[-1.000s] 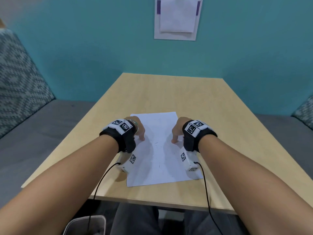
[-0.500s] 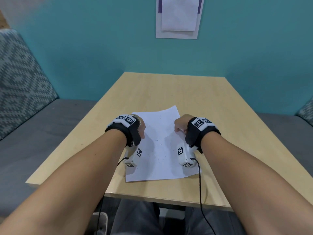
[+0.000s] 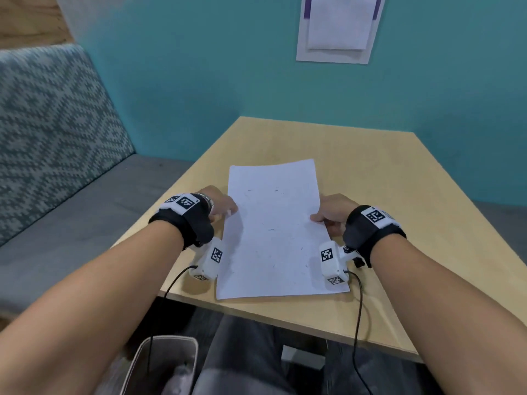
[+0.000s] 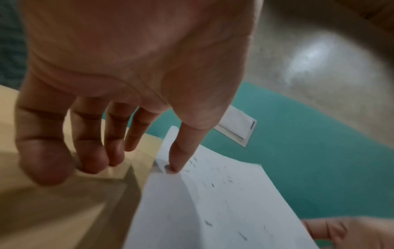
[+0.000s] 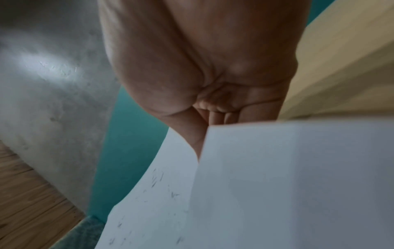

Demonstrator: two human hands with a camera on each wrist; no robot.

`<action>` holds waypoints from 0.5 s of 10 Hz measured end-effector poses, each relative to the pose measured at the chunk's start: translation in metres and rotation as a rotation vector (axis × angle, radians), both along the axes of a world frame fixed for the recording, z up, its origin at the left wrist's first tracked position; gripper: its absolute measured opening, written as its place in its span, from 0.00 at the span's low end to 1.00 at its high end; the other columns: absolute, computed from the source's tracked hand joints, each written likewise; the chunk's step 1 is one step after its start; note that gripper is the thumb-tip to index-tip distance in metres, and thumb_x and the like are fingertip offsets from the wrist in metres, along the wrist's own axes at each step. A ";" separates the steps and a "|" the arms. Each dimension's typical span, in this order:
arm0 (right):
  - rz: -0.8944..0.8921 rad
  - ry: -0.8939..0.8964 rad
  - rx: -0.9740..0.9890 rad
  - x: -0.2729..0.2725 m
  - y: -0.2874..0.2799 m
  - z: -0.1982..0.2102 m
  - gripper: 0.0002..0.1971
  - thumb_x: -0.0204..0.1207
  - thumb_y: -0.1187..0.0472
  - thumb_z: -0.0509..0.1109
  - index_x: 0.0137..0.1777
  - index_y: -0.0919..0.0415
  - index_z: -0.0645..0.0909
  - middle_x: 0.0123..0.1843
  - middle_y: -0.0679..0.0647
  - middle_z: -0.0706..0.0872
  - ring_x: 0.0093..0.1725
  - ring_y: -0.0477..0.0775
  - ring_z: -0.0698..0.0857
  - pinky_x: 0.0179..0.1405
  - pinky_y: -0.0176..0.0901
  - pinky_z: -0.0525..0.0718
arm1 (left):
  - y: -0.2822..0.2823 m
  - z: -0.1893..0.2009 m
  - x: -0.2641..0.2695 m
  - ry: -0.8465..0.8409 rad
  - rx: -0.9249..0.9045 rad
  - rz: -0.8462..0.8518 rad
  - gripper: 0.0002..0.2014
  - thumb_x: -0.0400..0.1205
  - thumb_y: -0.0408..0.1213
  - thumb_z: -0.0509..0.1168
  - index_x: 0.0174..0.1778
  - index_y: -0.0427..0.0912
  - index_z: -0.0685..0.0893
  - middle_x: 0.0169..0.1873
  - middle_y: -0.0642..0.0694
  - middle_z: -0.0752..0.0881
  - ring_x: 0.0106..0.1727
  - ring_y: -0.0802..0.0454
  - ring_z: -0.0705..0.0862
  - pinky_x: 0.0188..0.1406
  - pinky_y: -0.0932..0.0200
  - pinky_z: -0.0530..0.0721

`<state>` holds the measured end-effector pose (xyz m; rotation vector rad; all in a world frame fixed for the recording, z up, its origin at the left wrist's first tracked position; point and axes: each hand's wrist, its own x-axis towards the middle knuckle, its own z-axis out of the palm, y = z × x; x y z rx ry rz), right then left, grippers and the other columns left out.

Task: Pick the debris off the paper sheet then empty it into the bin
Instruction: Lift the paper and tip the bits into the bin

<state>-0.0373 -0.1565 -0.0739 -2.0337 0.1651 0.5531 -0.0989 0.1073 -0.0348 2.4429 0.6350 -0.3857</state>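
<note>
A white paper sheet [image 3: 273, 229] lies lengthwise on the wooden table [image 3: 393, 195], strewn with small dark debris [image 3: 271, 230] specks. My left hand [image 3: 226, 210] is at its left edge; in the left wrist view the thumb [image 4: 181, 151] presses down on that edge and the edge curls up beside it. My right hand [image 3: 318, 219] pinches the right edge, with the thumb [image 5: 189, 133] on top and the fingers under the sheet [image 5: 277, 185]. The sheet [image 4: 213, 210] bows into a shallow trough. A grey bin [image 3: 148, 354] stands on the floor below my left forearm.
The table's near edge runs just in front of the sheet, above my lap. A grey bench [image 3: 71, 223] with a patterned cushion lies to the left. A teal wall with a white holder [image 3: 336, 27] closes the far side. Wrist camera cables hang off the table's edge.
Both hands have moved outward from on top of the sheet to its side edges and taken hold. The sheet's sides have lifted, and the bin shows more fully.
</note>
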 end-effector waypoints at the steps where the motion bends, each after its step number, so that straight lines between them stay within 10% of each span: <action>1: 0.053 0.026 0.054 -0.008 0.020 0.001 0.13 0.78 0.73 0.70 0.48 0.53 0.77 0.58 0.60 0.82 0.54 0.59 0.83 0.59 0.57 0.86 | 0.023 0.004 -0.024 -0.045 -0.202 0.092 0.09 0.82 0.34 0.69 0.37 0.39 0.78 0.33 0.42 0.79 0.23 0.46 0.76 0.26 0.63 0.76; 5: 0.346 -0.083 0.013 -0.075 0.175 0.016 0.13 0.80 0.71 0.68 0.39 0.55 0.75 0.44 0.55 0.81 0.42 0.56 0.83 0.45 0.47 0.85 | 0.133 -0.002 -0.157 -0.221 -0.307 0.498 0.11 0.82 0.23 0.66 0.35 0.36 0.77 0.29 0.41 0.76 0.15 0.50 0.74 0.12 0.62 0.79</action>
